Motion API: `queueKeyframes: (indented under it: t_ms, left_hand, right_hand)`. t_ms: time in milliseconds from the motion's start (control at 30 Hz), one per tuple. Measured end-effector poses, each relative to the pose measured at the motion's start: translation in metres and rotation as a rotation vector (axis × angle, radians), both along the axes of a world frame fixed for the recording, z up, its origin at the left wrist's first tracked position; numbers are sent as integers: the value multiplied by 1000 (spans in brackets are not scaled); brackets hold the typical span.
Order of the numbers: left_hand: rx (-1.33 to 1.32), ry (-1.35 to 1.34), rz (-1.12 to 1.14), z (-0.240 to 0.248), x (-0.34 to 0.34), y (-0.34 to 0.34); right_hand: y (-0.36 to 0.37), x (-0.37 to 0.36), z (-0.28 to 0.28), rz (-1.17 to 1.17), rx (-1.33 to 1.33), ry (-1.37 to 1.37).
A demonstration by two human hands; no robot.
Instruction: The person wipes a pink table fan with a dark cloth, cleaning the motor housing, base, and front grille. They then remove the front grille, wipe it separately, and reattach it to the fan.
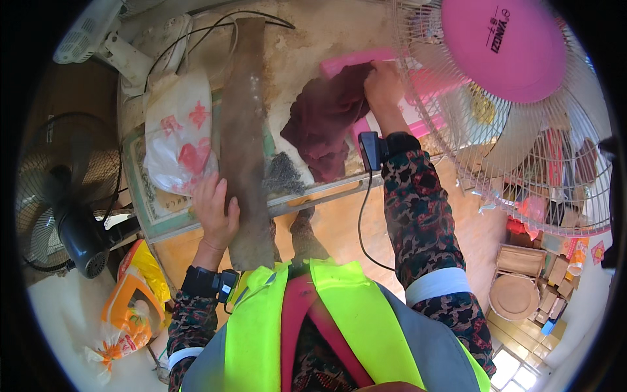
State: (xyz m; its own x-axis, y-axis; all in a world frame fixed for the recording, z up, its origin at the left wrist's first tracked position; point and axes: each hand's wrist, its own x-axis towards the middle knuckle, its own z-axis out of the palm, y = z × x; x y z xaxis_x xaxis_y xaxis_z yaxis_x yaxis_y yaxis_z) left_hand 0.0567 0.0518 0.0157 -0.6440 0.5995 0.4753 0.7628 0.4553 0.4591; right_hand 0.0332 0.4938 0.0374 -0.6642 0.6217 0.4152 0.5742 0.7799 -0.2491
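- Dark maroon, crumpled fabric cloth (326,121): lies bunched over the counter (300,36), its upper end raised, its lower folds near the front edge.
- Right hand (385,86): fingers closed on the cloth's upper corner — I judge that a grip at one end lets the rest trail loosely.
- Left hand (217,210): fingers loosely spread, palm down, nothing seen in its grasp; it sits by the counter's edge, perhaps for steadying. I cannot tell whether it touches its neighbours.
- Long, flat, grey-brown strip (245,117): just right of the left hand, running lengthwise past the counter's front edge; material uncertain to me.
- White plastic bag with red printed motifs (176,134): beyond the left fingers, lying on the counter.
- Bright pink, straight-edged article (336,64): partly beneath the cloth, partly hidden by the fan.
- White wire-caged fan with a round pink hub (506,39): upper right; the hub bears dark lettering and a small emblem.
- Orange-and-yellow plastic bag (134,297): lower left, printed — its lettering too small for me.
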Motion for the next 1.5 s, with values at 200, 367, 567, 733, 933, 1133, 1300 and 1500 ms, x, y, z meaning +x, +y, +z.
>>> queueKeyframes:
  t_ms: [200,367,567,733,933,1133,1300,1500]
  left_hand:
    - [-16,5,2,-1,-2,6]
    - [-12,6,5,-2,-5,8]
    - [-42,-28,29,-2,-4,8]
    - [-37,-17,14,0,-4,10]
    - [-61,-13,23,0,-3,13]
    - [-119,41,19,1,-3,15]
    - [-118,25,38,1,-1,15]
    - [-77,25,63,-2,0,12]
  right_hand:
    - [-72,19,-3,449,236,-198]
    - [-70,56,6,542,185,156]
    - [-20,55,6,178,15,-64]
    - [-33,51,8,197,77,-172]
    - [-32,50,7,323,74,-160]
    - [-65,55,5,603,187,18]
    - [-49,69,13,567,179,244]
    - [-26,57,5,281,29,-22]
